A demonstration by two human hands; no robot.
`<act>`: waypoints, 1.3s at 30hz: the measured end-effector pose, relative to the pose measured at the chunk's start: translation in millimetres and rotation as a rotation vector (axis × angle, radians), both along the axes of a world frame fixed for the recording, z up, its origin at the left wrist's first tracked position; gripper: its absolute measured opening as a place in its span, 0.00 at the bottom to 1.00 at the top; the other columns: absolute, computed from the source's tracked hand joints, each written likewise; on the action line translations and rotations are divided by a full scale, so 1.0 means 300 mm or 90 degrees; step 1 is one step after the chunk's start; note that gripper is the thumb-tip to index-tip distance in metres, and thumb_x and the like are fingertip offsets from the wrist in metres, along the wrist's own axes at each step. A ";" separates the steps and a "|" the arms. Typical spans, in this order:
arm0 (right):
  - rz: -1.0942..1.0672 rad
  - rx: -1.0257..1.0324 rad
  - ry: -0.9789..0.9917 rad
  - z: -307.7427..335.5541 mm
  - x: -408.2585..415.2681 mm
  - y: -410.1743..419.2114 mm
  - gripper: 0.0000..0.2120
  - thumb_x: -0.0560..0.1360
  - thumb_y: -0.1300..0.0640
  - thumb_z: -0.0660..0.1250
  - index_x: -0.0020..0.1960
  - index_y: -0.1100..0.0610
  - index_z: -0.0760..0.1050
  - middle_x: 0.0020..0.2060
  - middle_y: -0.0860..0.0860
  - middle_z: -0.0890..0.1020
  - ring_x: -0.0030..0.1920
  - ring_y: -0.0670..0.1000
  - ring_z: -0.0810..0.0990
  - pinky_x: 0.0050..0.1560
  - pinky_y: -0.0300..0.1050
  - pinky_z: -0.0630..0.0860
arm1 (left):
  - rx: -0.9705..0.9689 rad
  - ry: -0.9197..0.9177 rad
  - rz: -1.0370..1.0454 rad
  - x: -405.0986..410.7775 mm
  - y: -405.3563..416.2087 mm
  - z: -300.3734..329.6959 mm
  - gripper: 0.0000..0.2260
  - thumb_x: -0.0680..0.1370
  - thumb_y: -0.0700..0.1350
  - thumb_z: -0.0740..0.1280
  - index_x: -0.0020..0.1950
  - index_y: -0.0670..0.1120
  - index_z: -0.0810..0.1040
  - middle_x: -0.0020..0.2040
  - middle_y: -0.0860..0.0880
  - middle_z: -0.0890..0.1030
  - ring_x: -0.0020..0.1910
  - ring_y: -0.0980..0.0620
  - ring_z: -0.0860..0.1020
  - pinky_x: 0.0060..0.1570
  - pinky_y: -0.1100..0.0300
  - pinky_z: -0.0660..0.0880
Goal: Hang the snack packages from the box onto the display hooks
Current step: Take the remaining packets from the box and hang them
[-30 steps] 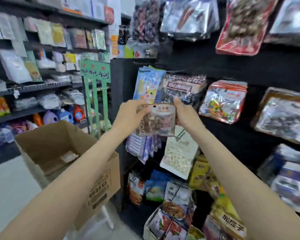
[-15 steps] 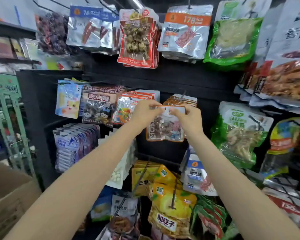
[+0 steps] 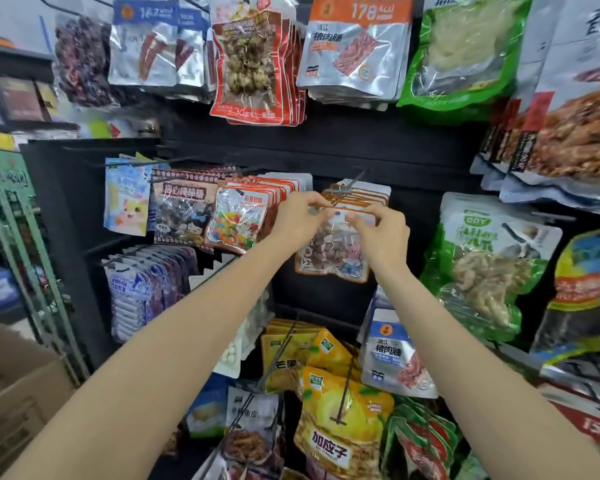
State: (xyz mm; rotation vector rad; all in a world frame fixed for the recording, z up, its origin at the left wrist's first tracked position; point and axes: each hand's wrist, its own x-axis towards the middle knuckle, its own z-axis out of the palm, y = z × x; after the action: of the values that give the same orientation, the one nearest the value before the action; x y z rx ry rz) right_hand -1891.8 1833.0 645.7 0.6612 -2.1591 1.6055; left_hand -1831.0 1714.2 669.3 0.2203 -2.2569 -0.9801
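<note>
— Where's the snack packet (image 3: 333,251)?

— Up at the display hook (image 3: 355,180), in front of the matching orange-edged packs (image 3: 357,195). My left hand (image 3: 300,218) and right hand (image 3: 383,233) each pinch a top corner.

— The box (image 3: 18,403)?

— Low on my left.

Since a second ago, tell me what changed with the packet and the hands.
The orange-edged snack packet went from beside the cardboard box across to the display hook, meeting the matching packets hung there. Left hand and right hand still pinch its top corners; it is not released.
</note>
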 end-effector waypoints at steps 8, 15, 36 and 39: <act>-0.081 0.149 0.250 -0.004 -0.020 -0.013 0.12 0.73 0.66 0.68 0.56 0.59 0.76 0.51 0.53 0.76 0.51 0.51 0.74 0.48 0.36 0.70 | 0.004 0.036 0.053 -0.054 -0.014 -0.003 0.05 0.75 0.40 0.69 0.50 0.43 0.79 0.47 0.50 0.80 0.44 0.57 0.74 0.42 0.68 0.69; -0.182 0.334 0.430 -0.036 -0.024 -0.037 0.13 0.60 0.72 0.74 0.41 0.61 0.78 0.38 0.56 0.79 0.40 0.58 0.77 0.36 0.47 0.72 | -0.231 0.025 0.123 -0.068 -0.021 -0.027 0.11 0.76 0.43 0.67 0.58 0.45 0.76 0.54 0.46 0.73 0.53 0.49 0.73 0.48 0.56 0.72; 0.351 0.515 0.108 -0.238 0.600 -0.767 0.11 0.78 0.56 0.60 0.56 0.59 0.74 0.51 0.58 0.80 0.51 0.59 0.78 0.47 0.50 0.75 | -0.156 -0.327 0.240 0.795 -0.774 -0.351 0.07 0.78 0.44 0.62 0.52 0.45 0.78 0.49 0.45 0.81 0.50 0.44 0.78 0.50 0.51 0.75; 0.443 0.554 0.069 -0.334 0.774 -0.997 0.07 0.77 0.56 0.60 0.50 0.57 0.74 0.52 0.57 0.80 0.53 0.58 0.77 0.43 0.46 0.70 | -0.123 -0.380 0.316 1.013 -0.967 -0.450 0.07 0.77 0.43 0.63 0.50 0.46 0.80 0.50 0.44 0.81 0.50 0.44 0.79 0.50 0.50 0.76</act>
State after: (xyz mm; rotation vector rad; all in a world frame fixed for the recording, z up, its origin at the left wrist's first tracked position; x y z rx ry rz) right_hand -1659.6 1533.8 545.6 1.8562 -2.6569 0.7173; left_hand -1527.0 1424.1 534.3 1.0452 -2.5993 -0.4582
